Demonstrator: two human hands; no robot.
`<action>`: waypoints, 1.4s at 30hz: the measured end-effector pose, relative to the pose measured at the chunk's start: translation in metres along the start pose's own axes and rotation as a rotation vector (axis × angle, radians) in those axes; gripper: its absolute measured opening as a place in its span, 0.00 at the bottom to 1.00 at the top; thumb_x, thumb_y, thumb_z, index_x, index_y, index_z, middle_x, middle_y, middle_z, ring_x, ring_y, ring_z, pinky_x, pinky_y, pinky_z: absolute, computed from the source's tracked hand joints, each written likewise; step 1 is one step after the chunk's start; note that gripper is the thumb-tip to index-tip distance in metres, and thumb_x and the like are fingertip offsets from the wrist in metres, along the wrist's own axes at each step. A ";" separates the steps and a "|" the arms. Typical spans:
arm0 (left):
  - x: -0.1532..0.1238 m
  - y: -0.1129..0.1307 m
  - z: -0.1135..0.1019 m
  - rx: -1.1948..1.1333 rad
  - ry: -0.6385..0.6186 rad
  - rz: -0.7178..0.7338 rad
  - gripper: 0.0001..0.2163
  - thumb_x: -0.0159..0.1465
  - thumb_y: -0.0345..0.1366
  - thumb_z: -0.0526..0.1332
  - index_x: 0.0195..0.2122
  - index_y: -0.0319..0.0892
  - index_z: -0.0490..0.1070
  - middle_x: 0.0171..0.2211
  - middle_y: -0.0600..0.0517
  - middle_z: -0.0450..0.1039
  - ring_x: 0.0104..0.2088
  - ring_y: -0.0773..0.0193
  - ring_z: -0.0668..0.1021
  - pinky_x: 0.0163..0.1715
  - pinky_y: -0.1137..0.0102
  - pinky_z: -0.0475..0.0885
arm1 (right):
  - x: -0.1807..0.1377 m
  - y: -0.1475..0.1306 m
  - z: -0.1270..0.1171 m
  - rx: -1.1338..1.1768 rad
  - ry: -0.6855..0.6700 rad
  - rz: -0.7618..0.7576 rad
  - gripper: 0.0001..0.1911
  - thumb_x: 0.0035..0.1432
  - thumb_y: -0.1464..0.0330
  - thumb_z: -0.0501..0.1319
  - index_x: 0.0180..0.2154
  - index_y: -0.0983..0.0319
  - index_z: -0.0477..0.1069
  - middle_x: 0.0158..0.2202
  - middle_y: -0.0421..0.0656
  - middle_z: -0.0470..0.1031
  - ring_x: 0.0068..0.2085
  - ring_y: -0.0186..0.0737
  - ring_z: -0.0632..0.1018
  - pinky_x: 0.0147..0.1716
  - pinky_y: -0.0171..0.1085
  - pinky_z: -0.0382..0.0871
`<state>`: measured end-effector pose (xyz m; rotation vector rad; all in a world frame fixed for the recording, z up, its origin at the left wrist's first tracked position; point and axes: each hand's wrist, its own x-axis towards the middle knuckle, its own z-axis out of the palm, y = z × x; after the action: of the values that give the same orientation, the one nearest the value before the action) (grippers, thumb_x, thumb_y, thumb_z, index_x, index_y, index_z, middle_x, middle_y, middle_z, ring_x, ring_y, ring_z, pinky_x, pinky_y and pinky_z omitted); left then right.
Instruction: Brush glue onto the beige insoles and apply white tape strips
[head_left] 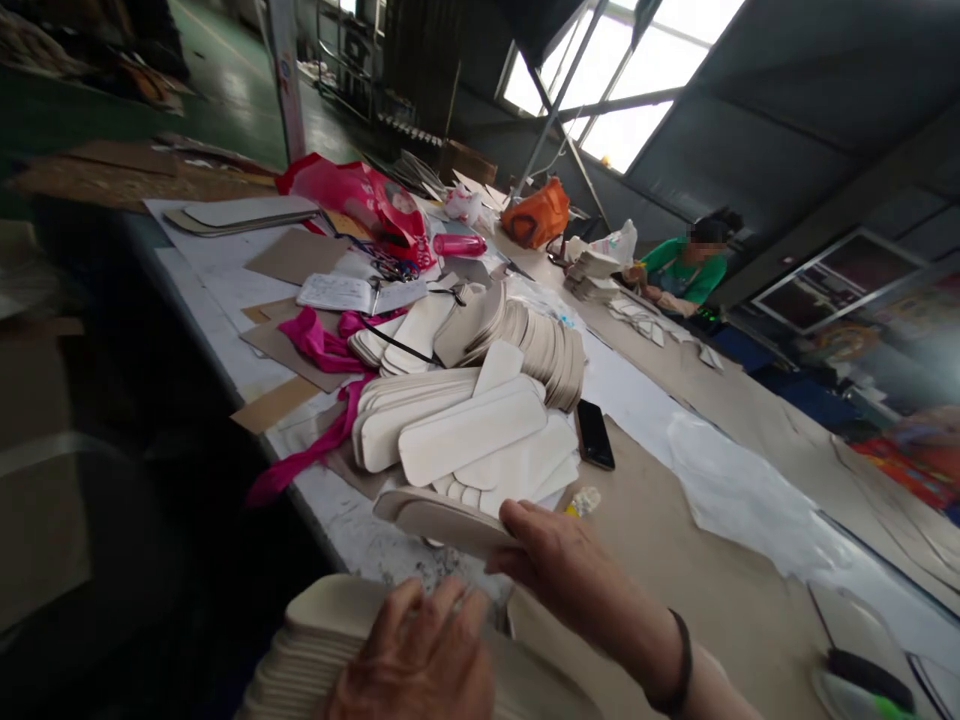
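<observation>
My right hand (pixel 559 560) pinches the near end of a few thin, rounded-end board pieces (pixel 450 522), tilted just above the table. At the bottom, my left hand (pixel 420 650) lies with bent, spread fingers on top of a tall stack of similar off-white pieces (pixel 330 605); it is slightly blurred. Beyond my right hand is a loose pile of long white pieces (pixel 472 430). Behind that pile, a curved row of beige pieces (pixel 525 340) leans over on its side.
A black phone (pixel 596 435) and an open notebook (pixel 360 293) lie on the table, near pink cloth strips (pixel 319 345). Farther back are a red bag (pixel 360 200), a pink bottle (pixel 459 244) and an orange bag (pixel 536 213). A person in green (pixel 686 270) works at the far side.
</observation>
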<state>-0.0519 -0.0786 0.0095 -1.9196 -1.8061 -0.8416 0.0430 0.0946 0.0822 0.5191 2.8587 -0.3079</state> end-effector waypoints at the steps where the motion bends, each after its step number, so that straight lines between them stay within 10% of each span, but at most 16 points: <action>1: 0.005 0.003 0.002 0.019 0.065 0.019 0.10 0.65 0.29 0.53 0.34 0.46 0.73 0.45 0.52 0.78 0.50 0.60 0.73 0.54 0.64 0.60 | -0.007 -0.002 0.008 0.092 -0.047 0.006 0.04 0.62 0.69 0.63 0.37 0.62 0.68 0.34 0.44 0.77 0.33 0.41 0.77 0.31 0.35 0.65; 7: 0.007 0.013 0.025 -0.022 0.020 0.074 0.08 0.62 0.33 0.62 0.25 0.44 0.69 0.53 0.47 0.75 0.59 0.51 0.68 0.64 0.52 0.44 | -0.032 0.004 0.046 0.776 -0.117 -0.074 0.13 0.65 0.63 0.57 0.48 0.62 0.70 0.46 0.46 0.77 0.44 0.42 0.77 0.44 0.37 0.70; 17: 0.037 -0.001 0.001 -0.304 -0.778 0.042 0.17 0.50 0.37 0.68 0.42 0.43 0.74 0.60 0.34 0.66 0.63 0.34 0.64 0.60 0.36 0.50 | -0.132 0.001 0.068 0.730 0.106 0.299 0.43 0.54 0.43 0.61 0.62 0.63 0.62 0.60 0.55 0.68 0.58 0.57 0.70 0.58 0.50 0.63; 20: 0.037 0.002 0.000 -0.256 -0.737 0.005 0.21 0.46 0.33 0.71 0.43 0.45 0.74 0.59 0.39 0.68 0.61 0.40 0.66 0.63 0.42 0.52 | -0.150 -0.013 0.099 0.649 0.252 0.311 0.57 0.42 0.46 0.72 0.67 0.62 0.53 0.64 0.56 0.60 0.63 0.59 0.64 0.61 0.51 0.61; 25: 0.017 0.001 0.019 -0.105 -0.522 0.177 0.17 0.57 0.35 0.64 0.49 0.43 0.70 0.59 0.39 0.68 0.60 0.41 0.68 0.61 0.43 0.56 | -0.146 -0.030 0.115 0.491 0.322 0.350 0.44 0.54 0.71 0.66 0.67 0.56 0.49 0.62 0.51 0.63 0.61 0.49 0.68 0.59 0.46 0.64; 31: 0.002 -0.036 -0.007 -0.190 -0.341 0.224 0.36 0.55 0.43 0.69 0.63 0.53 0.56 0.66 0.44 0.59 0.65 0.44 0.61 0.66 0.41 0.40 | -0.141 -0.033 0.107 0.444 0.377 0.320 0.38 0.53 0.76 0.62 0.64 0.60 0.53 0.58 0.52 0.67 0.56 0.48 0.72 0.55 0.45 0.70; 33: -0.006 -0.059 -0.017 -0.157 -0.335 0.149 0.41 0.56 0.35 0.68 0.67 0.52 0.47 0.68 0.42 0.54 0.66 0.43 0.59 0.65 0.41 0.46 | -0.141 -0.034 0.106 0.440 0.390 0.325 0.37 0.53 0.76 0.62 0.63 0.60 0.54 0.57 0.52 0.68 0.56 0.48 0.72 0.54 0.45 0.70; 36: -0.025 -0.089 -0.013 -0.282 -0.364 -0.094 0.45 0.55 0.48 0.67 0.69 0.45 0.43 0.65 0.38 0.59 0.61 0.40 0.68 0.57 0.48 0.68 | -0.139 -0.036 0.105 0.443 0.409 0.319 0.37 0.53 0.76 0.63 0.63 0.59 0.55 0.56 0.51 0.69 0.55 0.47 0.73 0.54 0.44 0.71; 42: -0.056 -0.094 0.012 -0.497 -0.382 -0.387 0.33 0.53 0.59 0.64 0.57 0.53 0.60 0.50 0.49 0.74 0.49 0.50 0.78 0.52 0.62 0.74 | -0.147 -0.038 0.118 0.395 0.557 0.340 0.40 0.51 0.71 0.68 0.62 0.56 0.54 0.55 0.50 0.70 0.54 0.49 0.73 0.54 0.46 0.71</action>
<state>-0.1420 -0.1035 -0.0480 -2.1736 -2.4330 -1.2090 0.1844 -0.0159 0.0128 1.3345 3.1429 -0.7772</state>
